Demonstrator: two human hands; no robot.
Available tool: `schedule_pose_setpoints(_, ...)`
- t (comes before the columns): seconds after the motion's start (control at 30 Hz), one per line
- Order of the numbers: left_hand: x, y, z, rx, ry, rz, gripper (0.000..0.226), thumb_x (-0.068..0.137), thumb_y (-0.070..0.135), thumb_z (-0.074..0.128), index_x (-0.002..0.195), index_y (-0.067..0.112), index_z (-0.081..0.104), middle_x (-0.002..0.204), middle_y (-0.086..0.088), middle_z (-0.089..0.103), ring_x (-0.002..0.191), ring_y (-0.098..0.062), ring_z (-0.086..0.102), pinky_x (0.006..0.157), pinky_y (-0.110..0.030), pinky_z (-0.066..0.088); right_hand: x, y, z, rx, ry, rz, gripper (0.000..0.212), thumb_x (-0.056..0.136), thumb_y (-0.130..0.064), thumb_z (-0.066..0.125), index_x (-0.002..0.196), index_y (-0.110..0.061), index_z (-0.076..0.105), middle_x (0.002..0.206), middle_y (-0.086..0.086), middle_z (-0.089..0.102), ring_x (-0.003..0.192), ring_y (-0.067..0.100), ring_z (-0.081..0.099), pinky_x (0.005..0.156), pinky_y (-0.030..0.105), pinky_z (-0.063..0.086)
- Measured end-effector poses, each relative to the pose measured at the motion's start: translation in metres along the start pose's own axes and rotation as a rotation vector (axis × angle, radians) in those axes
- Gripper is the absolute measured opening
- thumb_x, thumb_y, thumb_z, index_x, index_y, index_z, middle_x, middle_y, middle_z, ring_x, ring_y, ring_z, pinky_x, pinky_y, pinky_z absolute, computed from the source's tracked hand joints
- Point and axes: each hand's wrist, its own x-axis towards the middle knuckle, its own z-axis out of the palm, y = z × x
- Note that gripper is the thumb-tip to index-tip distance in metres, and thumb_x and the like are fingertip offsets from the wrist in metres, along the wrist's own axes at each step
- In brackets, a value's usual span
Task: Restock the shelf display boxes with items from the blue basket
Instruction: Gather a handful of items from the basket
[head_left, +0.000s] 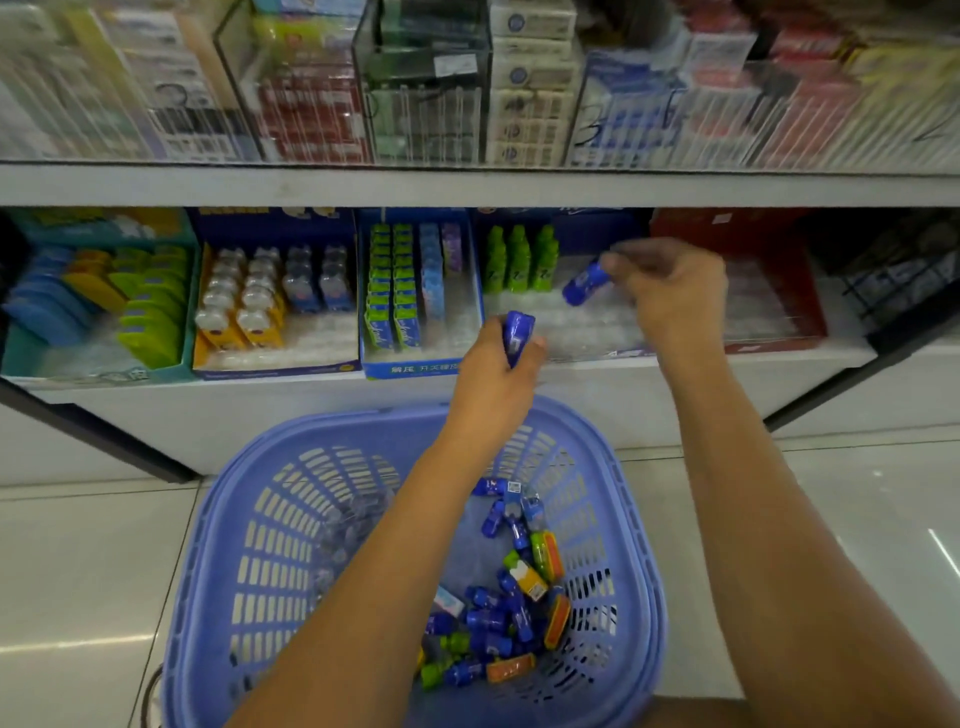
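A blue basket (249, 525) stands on the floor below me, with several small blue bottles (491, 618) and green and orange packs in its bottom. My left hand (493, 369) grips one small blue bottle (519, 330) above the basket's far rim. My right hand (670, 296) pinches another blue bottle (584, 283) over the dark blue display box (587, 343), beside three green bottles (522, 257) standing at its back. The right hand is blurred.
Along the lower shelf sit other display boxes: teal (104, 364) at the left, then one with white and blue bottles (275, 358), a blue one with green packs (410, 364), and a red one (769, 332) at the right. The upper shelf (467, 184) overhangs them.
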Motion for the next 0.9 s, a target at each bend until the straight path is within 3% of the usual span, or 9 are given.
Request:
schedule_pose_setpoints(0.07, 0.012, 0.003, 0.007, 0.118, -0.020, 0.041, 0.023, 0.098, 0.025, 0.048, 0.116, 0.011, 0.052, 0.080, 0.002, 0.050, 0.065, -0.011, 0.045, 0.051, -0.011, 0.035, 0.031, 0.003, 0.004, -0.099, 0.029, -0.076, 0.018, 0.079, -0.013, 0.073, 0.093, -0.002, 0.073, 0.087, 0.002, 0.068, 0.074, 0.001, 0.061, 0.065, -0.001, 0.040)
schedule_pose_setpoints(0.13, 0.021, 0.004, 0.013, 0.207, -0.055, 0.042, 0.030, 0.098, 0.021, 0.048, 0.125, 0.008, 0.051, 0.094, -0.005, 0.053, 0.073, -0.017, 0.047, 0.053, -0.017, 0.032, 0.055, 0.007, 0.015, -0.093, -0.017, -0.063, 0.008, 0.080, -0.007, 0.071, 0.084, -0.001, 0.069, 0.085, 0.001, 0.066, 0.068, -0.011, 0.058, 0.065, 0.001, 0.039)
schedule_pose_setpoints(0.17, 0.024, 0.003, 0.016, 0.230, -0.077, 0.021, 0.031, 0.098, 0.020, 0.048, 0.126, 0.007, 0.050, 0.098, -0.008, 0.054, 0.075, -0.019, 0.048, 0.058, -0.021, 0.033, 0.064, 0.010, 0.021, -0.115, -0.044, -0.056, 0.007, 0.081, -0.007, 0.070, 0.084, -0.001, 0.067, 0.086, 0.001, 0.065, 0.071, -0.010, 0.057, 0.068, 0.003, 0.037)
schedule_pose_setpoints(0.23, 0.029, 0.000, 0.019, 0.244, -0.114, -0.038, 0.031, 0.099, 0.019, 0.047, 0.127, 0.006, 0.050, 0.098, -0.011, 0.053, 0.075, -0.021, 0.047, 0.060, -0.027, 0.033, 0.077, 0.020, 0.031, -0.191, -0.085, -0.067, 0.020, 0.084, -0.011, 0.069, 0.095, 0.004, 0.065, 0.096, 0.010, 0.066, 0.088, 0.010, 0.059, 0.072, 0.004, 0.034)
schedule_pose_setpoints(0.33, 0.031, -0.005, 0.019, 0.186, -0.113, -0.077, 0.031, 0.099, 0.022, 0.048, 0.126, 0.008, 0.052, 0.088, -0.006, 0.052, 0.065, -0.015, 0.046, 0.055, -0.026, 0.036, 0.087, 0.032, 0.040, -0.198, -0.140, -0.073, 0.023, 0.085, -0.011, 0.067, 0.100, 0.006, 0.066, 0.104, 0.021, 0.068, 0.094, 0.024, 0.062, 0.067, 0.003, 0.035)
schedule_pose_setpoints(0.47, 0.033, -0.008, 0.017, 0.175, -0.107, -0.066, 0.029, 0.098, 0.025, 0.049, 0.122, 0.010, 0.055, 0.079, 0.000, 0.051, 0.063, -0.006, 0.045, 0.049, -0.010, 0.034, 0.099, 0.039, 0.046, -0.222, -0.175, -0.067, 0.027, 0.085, -0.012, 0.068, 0.107, 0.004, 0.066, 0.110, 0.019, 0.067, 0.097, 0.018, 0.059, 0.066, 0.001, 0.034)
schedule_pose_setpoints(0.63, 0.033, -0.009, 0.016, 0.145, -0.107, -0.057, 0.027, 0.098, 0.024, 0.050, 0.118, 0.007, 0.056, 0.074, -0.002, 0.048, 0.065, -0.017, 0.045, 0.056, -0.022, 0.035, 0.104, 0.043, 0.055, -0.322, -0.271, -0.045, 0.027, 0.087, -0.012, 0.065, 0.112, -0.001, 0.066, 0.117, 0.016, 0.065, 0.111, 0.026, 0.059, 0.083, 0.013, 0.038)
schedule_pose_setpoints(0.8, 0.034, -0.010, 0.015, 0.141, -0.123, -0.057, 0.022, 0.097, 0.023, 0.050, 0.111, 0.008, 0.058, 0.069, -0.001, 0.046, 0.059, -0.015, 0.043, 0.053, -0.024, 0.034, 0.099, 0.042, 0.059, -0.408, -0.227, -0.150, 0.019, 0.085, -0.010, 0.063, 0.096, 0.004, 0.070, 0.104, 0.021, 0.069, 0.102, 0.029, 0.062, 0.088, 0.027, 0.045)
schedule_pose_setpoints(0.9, 0.034, -0.011, 0.016, 0.132, -0.131, -0.057, 0.018, 0.097, 0.023, 0.050, 0.107, 0.010, 0.058, 0.069, -0.001, 0.046, 0.061, -0.016, 0.043, 0.055, -0.025, 0.034, 0.099, 0.041, 0.062, -0.385, -0.221, -0.127, 0.020, 0.083, -0.008, 0.065, 0.066, 0.000, 0.059, 0.074, 0.016, 0.061, 0.082, 0.023, 0.058, 0.074, 0.029, 0.044)
